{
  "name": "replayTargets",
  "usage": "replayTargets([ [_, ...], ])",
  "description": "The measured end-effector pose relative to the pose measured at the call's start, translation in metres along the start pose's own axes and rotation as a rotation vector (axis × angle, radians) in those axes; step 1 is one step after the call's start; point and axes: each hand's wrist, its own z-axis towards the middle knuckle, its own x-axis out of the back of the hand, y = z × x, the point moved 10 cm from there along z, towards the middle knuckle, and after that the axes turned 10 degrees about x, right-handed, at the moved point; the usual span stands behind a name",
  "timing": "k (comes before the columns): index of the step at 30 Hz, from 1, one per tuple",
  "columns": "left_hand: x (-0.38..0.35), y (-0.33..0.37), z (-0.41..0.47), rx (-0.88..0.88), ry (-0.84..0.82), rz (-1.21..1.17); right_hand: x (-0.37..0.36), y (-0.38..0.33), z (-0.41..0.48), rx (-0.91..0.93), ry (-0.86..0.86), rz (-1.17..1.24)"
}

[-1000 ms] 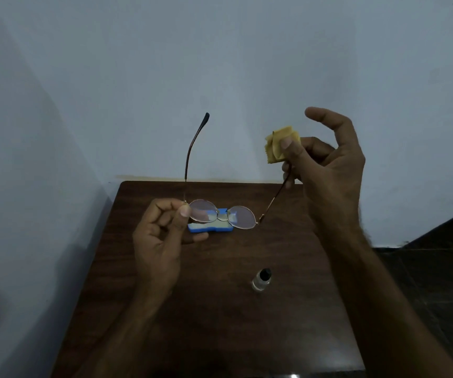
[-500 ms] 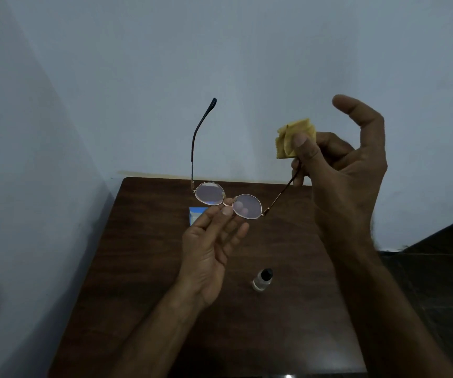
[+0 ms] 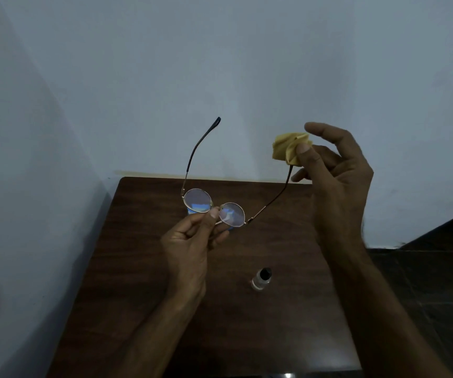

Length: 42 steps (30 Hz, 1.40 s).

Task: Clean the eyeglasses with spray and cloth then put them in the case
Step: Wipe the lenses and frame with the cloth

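No text, brand, number or sign can be read anywhere. The small bottle (image 3: 260, 280) standing on the table (image 3: 138, 268) has a pale band round its body, too small and blurred to tell whether anything is printed there.

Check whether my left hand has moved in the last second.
Yes. Judged against the spray bottle standing still on the table, the left hand has moved right, from the outer lens rim to pinch the eyeglasses near the bridge.
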Motion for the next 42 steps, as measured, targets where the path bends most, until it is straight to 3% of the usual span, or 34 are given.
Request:
replayTargets([
  [6,0.015,-0.012,0.008,0.026,0.075,0.026,0.010,-0.018,0.008,0.055,0.120,0.018],
  [11,0.024,-0.019,0.017,0.033,0.128,0.054,-0.005,-0.039,-0.010,0.024,0.162,0.254],
  [14,0.023,-0.022,0.021,0.021,0.122,0.071,-0.034,-0.031,-0.034,-0.082,0.148,0.437],
  [18,0.026,-0.025,0.026,-0.015,0.140,0.132,-0.074,0.028,-0.084,-0.411,0.130,0.540],
  [22,0.026,-0.022,0.026,-0.069,0.151,0.350,-0.093,0.086,-0.113,-0.587,0.102,0.473],
  [29,0.024,-0.019,0.018,-0.091,0.134,0.389,-0.101,0.112,-0.095,-0.455,-0.081,0.086],
  [37,0.025,0.005,0.011,-0.315,0.190,0.606,-0.124,0.109,-0.083,-0.516,-0.393,0.114],
  [42,0.023,0.011,0.007,-0.371,0.168,0.637,-0.132,0.102,-0.085,-0.459,-0.453,0.122],
])
